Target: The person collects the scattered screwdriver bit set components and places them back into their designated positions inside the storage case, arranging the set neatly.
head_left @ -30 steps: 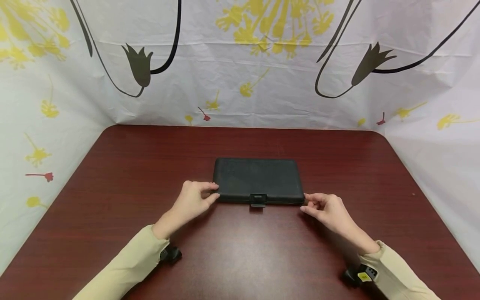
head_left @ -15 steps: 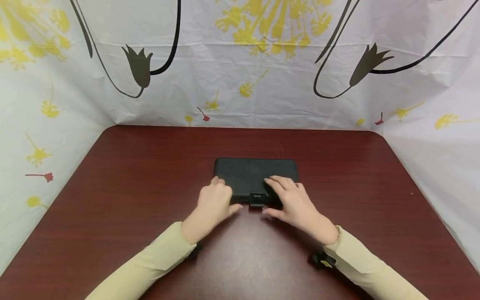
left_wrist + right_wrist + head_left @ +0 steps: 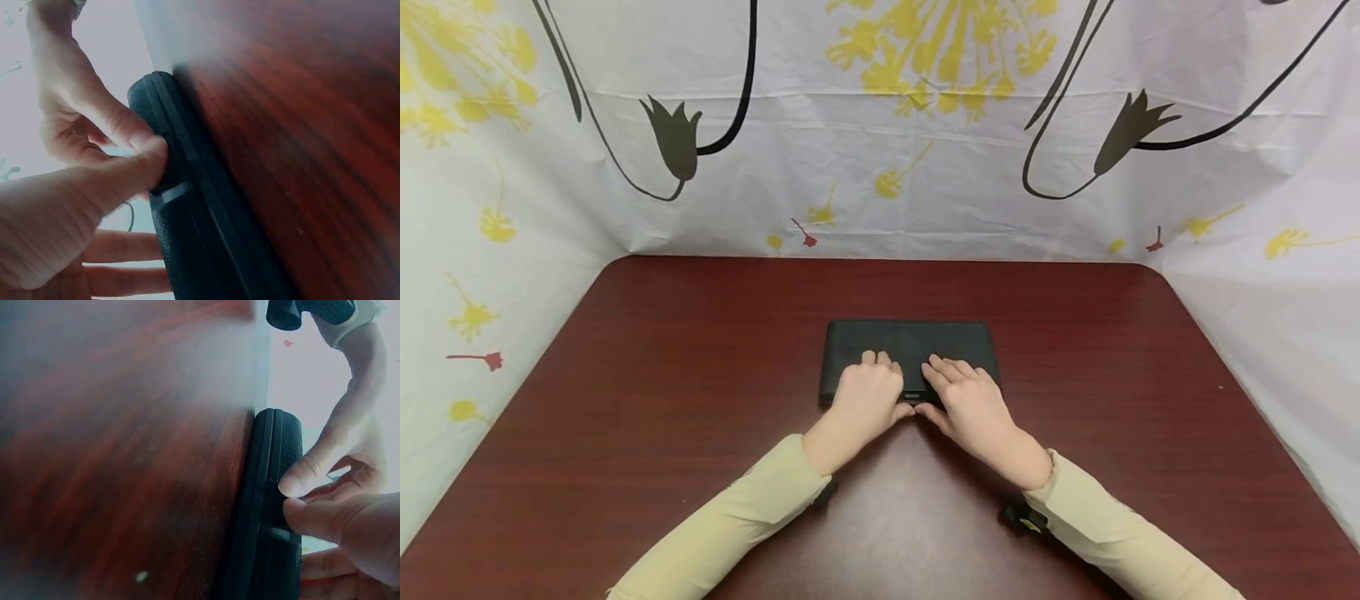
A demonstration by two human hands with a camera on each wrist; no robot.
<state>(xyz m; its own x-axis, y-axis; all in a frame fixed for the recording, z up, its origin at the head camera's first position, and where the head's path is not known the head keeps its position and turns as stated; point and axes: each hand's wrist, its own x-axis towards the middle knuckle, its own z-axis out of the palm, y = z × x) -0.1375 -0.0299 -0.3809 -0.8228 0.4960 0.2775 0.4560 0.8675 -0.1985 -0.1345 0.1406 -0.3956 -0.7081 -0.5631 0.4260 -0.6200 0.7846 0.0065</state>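
Observation:
A flat black plastic case (image 3: 910, 336) lies closed on the table, its latch (image 3: 912, 396) at the middle of the front edge. My left hand (image 3: 867, 393) rests on the left half of the lid, fingers extended over the top. On the right half lies my right hand (image 3: 974, 408), its fingers also spread across the lid. Both thumbs meet at the front and press on the latch, as the left wrist view shows with the left thumb (image 3: 150, 164) and the right wrist view with the right thumb (image 3: 309, 515). The thumbs cover part of the latch.
The dark red wood-grain table (image 3: 715, 333) extends around the case on all sides. A white cloth (image 3: 820, 150) with yellow and grey flower prints hangs behind and beside it. Black wrist cameras, such as the right one (image 3: 1024, 518), sit under the sleeves.
Both hands have moved inward from the case's sides onto its lid, and the thumbs have come together at the front latch. The latch flap, sticking out before, is now pushed up against the case.

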